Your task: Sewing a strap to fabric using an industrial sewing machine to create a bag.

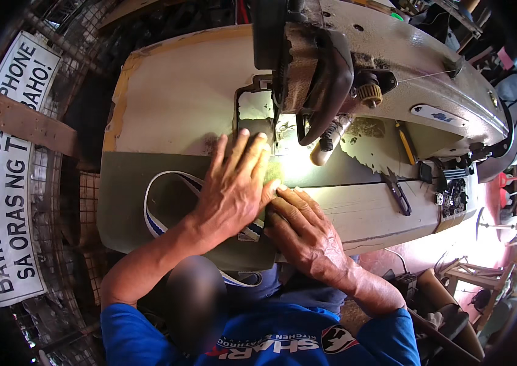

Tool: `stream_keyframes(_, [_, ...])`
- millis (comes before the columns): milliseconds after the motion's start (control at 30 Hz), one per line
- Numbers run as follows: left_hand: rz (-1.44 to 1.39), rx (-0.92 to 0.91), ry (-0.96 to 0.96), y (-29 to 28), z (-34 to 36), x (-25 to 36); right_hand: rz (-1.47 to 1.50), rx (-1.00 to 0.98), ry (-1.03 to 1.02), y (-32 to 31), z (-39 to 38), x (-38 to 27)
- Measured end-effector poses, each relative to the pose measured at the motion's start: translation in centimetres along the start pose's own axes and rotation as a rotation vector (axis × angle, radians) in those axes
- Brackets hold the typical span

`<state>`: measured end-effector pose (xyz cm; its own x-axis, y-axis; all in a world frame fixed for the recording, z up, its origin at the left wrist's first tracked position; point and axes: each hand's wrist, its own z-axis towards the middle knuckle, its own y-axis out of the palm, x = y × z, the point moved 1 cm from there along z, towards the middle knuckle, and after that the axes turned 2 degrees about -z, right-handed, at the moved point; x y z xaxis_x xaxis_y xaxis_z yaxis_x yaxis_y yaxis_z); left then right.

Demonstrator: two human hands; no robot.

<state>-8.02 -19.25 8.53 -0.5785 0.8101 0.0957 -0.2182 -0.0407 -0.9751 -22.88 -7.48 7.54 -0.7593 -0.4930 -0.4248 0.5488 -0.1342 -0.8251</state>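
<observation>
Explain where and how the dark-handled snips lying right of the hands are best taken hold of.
Best gripped, I'd judge, by the dark handle of the snips, coming from the person's right and near side. They lie flat on the pale tabletop, pointed blades toward the sewing machine, handle toward the near edge and uncovered, so a pinch across it should avoid the points.

The sewing machine (pixel 417 67) stood on the bench (pixel 176 91), at the upper right. The left grip (pixel 231 189) and right grip (pixel 307 232) met below its needle, frame centre; a strap (pixel 153 222) looped left of them. Right of centre, snips (pixel 399 194) lay below a handled tool (pixel 406 144), left of small parts (pixel 454 196). A sign (pixel 5 226) hung far left.
</observation>
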Motion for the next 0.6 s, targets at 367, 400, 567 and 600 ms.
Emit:
stream_keyframes(367, [-0.24,0.03,0.416,-0.7,0.8,-1.9,0.009,0.045,0.001,-0.2,0.5,0.0])
stream_keyframes(400, [-0.19,0.107,0.399,-0.7,0.9,-2.2,0.001,0.021,-0.004,-0.3,0.7,0.2])
stream_keyframes(567, [-0.196,0.179,0.285,-0.4,1.8,-4.7,0.005,0.0,0.013,-1.1,2.2,1.9])
stream_keyframes(600, [-0.17,0.169,0.289,-0.2,2.0,-5.0,0.014,0.001,0.019,-1.1,2.6,2.3])
